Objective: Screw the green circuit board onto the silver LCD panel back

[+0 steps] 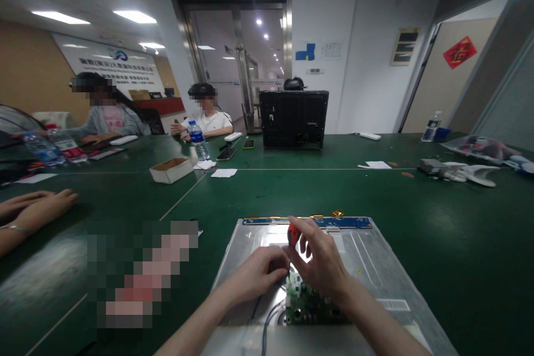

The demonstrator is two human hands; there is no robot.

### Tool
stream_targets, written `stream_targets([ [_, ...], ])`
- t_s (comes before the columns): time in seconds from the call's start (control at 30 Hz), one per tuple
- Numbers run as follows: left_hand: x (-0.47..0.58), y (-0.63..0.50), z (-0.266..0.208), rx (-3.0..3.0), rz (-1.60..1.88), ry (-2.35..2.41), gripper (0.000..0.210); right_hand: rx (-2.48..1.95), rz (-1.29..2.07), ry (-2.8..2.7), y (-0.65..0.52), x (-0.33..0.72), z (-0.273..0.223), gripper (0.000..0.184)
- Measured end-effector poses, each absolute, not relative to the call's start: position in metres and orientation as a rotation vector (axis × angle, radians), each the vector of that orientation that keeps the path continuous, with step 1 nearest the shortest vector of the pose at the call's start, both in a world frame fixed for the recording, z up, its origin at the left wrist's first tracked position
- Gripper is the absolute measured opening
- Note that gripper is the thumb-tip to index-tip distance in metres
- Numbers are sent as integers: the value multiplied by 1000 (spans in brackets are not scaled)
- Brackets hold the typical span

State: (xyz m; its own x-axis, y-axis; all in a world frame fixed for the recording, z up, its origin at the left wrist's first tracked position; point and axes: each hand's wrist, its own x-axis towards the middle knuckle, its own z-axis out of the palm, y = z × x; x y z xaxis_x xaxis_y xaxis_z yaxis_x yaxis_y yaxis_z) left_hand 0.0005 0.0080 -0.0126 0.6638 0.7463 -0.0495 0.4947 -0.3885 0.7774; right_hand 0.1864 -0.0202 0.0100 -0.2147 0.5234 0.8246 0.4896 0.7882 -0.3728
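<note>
My right hand [323,258] grips a screwdriver [294,235] by its red-and-black handle, holding it upright with the shaft downward. Close against the shaft, my left hand [267,270] has its fingers pinched together; what lies between them, if anything, is hidden. Below both hands is a green circuit board [300,306], partly covered by my right hand and forearm. It sits on the silver metal back of a flat display panel [362,256]. Along the panel's far edge runs a narrow blue circuit strip [350,223]. Dark cables [267,322] curve beside the green board.
The panel lies on a green table [450,233]. A black device housing [294,119] stands at the back. A small open box [171,170] and a water bottle [198,142] are left of centre. Another person's hands [45,208] rest at left; two people sit farther back.
</note>
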Motion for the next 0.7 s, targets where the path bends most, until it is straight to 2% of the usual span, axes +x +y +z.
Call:
stream_targets([
  [0.23,1,9,-11,2092,386,928,14,-765,102,-1860,-23,186,12,63],
  [0.53,2,7,-8,2084,374,954,17,-795,31,-1829,-20,185,11,51],
  [0.7,2,7,-9,2086,375,949,15,-793,29,-1836,-20,186,11,53],
])
